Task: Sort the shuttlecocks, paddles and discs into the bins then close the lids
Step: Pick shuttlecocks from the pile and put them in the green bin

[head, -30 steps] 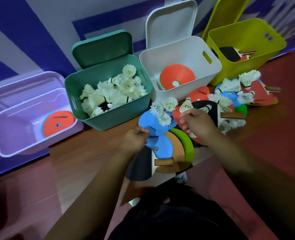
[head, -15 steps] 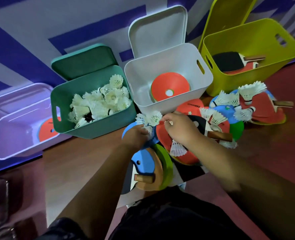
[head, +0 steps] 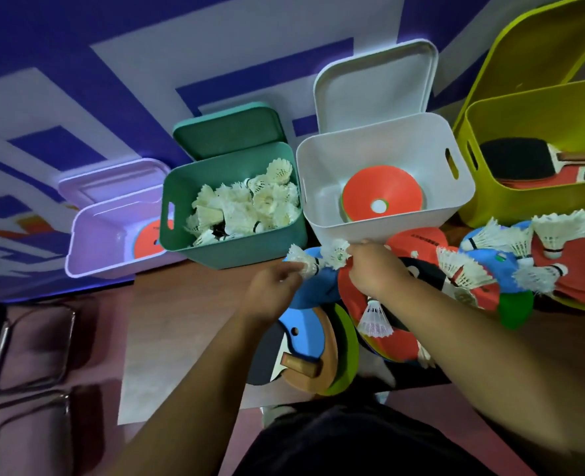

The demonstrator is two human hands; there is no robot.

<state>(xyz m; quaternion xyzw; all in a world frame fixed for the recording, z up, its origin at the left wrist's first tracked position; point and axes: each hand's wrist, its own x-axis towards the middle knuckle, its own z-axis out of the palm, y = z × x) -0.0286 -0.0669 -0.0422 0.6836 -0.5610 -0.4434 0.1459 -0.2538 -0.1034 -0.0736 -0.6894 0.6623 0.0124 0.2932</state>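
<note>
Before the white bin (head: pixel 328 214), both hands (left (head: pixel 271 286), right (head: pixel 375 269)) pinch feathery white shuttlecocks (head: pixel 300 260).

Both bare forearms reach forward from the lower edge of the view and draw together toward the hands. The left hand (head: pixel 271 291) lies back up, fingers curled, its fingertips pinching a shuttlecock (head: pixel 301 261) near the cork end. The right hand (head: pixel 373 269) sits just beside it and slightly further forward, knuckles up, with fingers bent round a second shuttlecock (head: pixel 336 256). The hands do not touch; only the two feathered skirts lie between them. The right forearm runs in at a steeper slant than the left.
</note>
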